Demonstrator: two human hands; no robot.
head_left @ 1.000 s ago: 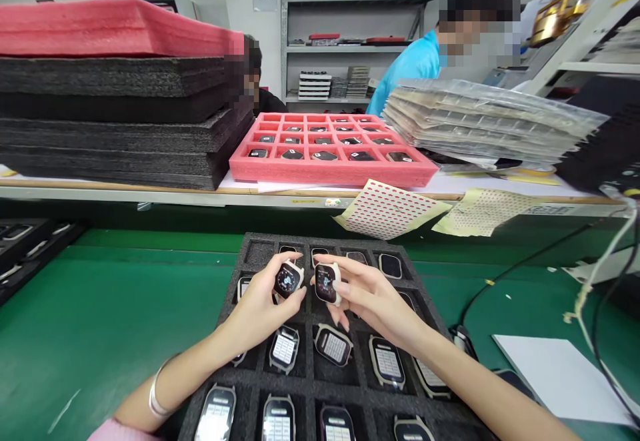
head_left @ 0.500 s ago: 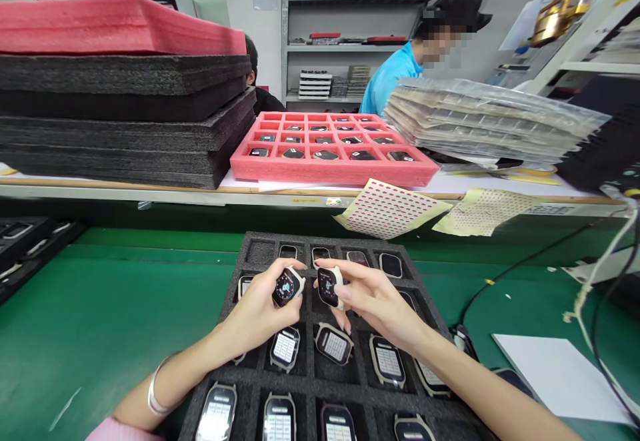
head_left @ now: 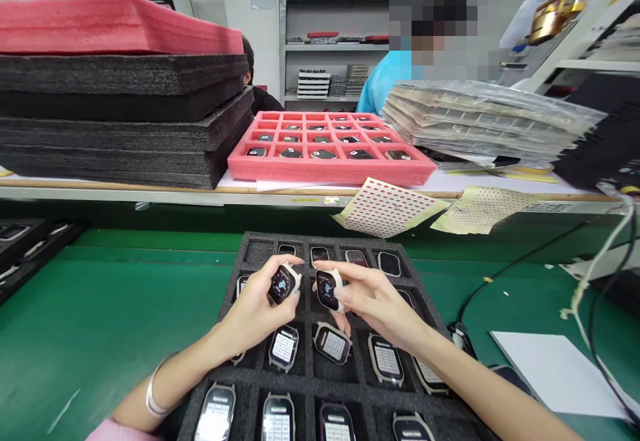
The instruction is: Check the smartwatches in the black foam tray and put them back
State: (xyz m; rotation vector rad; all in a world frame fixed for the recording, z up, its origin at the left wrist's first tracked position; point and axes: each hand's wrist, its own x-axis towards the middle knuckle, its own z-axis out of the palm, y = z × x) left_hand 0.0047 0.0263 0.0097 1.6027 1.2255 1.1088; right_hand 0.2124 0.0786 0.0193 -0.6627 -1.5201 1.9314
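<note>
In the lower middle of the frame the left hand (head_left: 255, 311) pinches a small cream-cased watch body with a lit dark screen (head_left: 283, 283) between thumb and fingertips, its face turned toward the camera. Just to its right, the right hand (head_left: 373, 301) pinches a second cream-cased watch body with a lit screen (head_left: 327, 289) in the same way; the two watches sit near each other but apart. Both are held above a black foam tray with square pockets (head_left: 310, 377), which rests on the green bench mat (head_left: 115, 307) and holds more watch bodies, the nearer rows showing white keypad-like screens (head_left: 284, 346). A silver bangle (head_left: 153, 394) circles the left wrist. Across the upper middle, a red foam tray of dark parts (head_left: 330, 167) sits on a shelf, beside stacked black foam sheets (head_left: 125, 127) at the upper left.
</note>
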